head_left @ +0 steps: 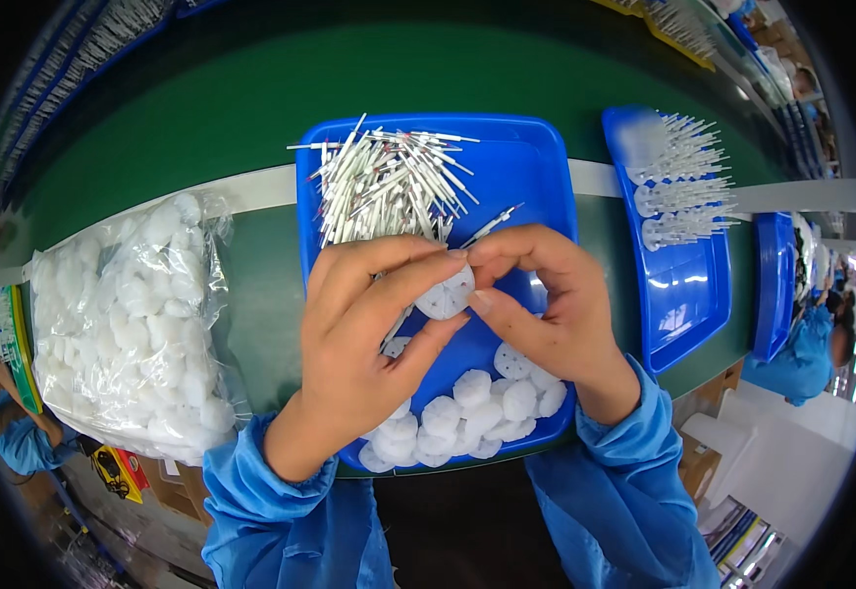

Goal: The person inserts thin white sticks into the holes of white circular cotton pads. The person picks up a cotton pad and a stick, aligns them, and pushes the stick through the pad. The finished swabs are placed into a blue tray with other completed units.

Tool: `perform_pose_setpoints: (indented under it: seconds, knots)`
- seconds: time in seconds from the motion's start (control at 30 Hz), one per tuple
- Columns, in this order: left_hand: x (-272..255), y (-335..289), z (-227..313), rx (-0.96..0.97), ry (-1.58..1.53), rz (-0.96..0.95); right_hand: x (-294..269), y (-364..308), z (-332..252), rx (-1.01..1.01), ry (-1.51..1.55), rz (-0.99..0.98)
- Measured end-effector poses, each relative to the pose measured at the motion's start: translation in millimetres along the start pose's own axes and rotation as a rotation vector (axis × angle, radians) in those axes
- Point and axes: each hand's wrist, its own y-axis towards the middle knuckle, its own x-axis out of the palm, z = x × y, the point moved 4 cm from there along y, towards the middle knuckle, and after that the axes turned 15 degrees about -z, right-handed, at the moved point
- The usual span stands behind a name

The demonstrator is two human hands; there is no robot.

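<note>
Head view, item by item. Left hand (364,334): one, curled, thumb and fingers pinched on a white disc (445,294). Right hand (546,299): one, also closed in a pinch on the same disc from the 3 o'clock side, holding a thin white pin (492,226) that slants up toward 1 o'clock. The disc sits between both sets of fingertips, above the middle of the large blue tray (536,167).

Large blue tray: one, on the green table (202,128). Contents: a heap of white pins (389,182) at its 11 o'clock end, too many to count; a pile of white discs (477,412) at its 6 o'clock end, roughly fifteen showing.

Clear plastic bag (129,324): one, at 9 o'clock of the hands, full of white discs, number uncountable.

Second blue tray (688,294): one, at 3 o'clock, bearing three finished discs bristling with pins (683,187). A third blue tray (772,285) lies just beyond it, contents unclear.

Blue sleeves: two, at 6 o'clock.
</note>
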Motion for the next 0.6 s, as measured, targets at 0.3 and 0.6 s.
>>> perform_pose_setpoints:
  seconds: [0.3,0.6]
  knots:
    - [2,1,7,0.061,0.107,0.013,7,-1,6,-0.089,-0.031,0.019]
    - [3,-3,7,0.077,0.094,0.034,9,-4,13,-0.062,0.255,-0.098]
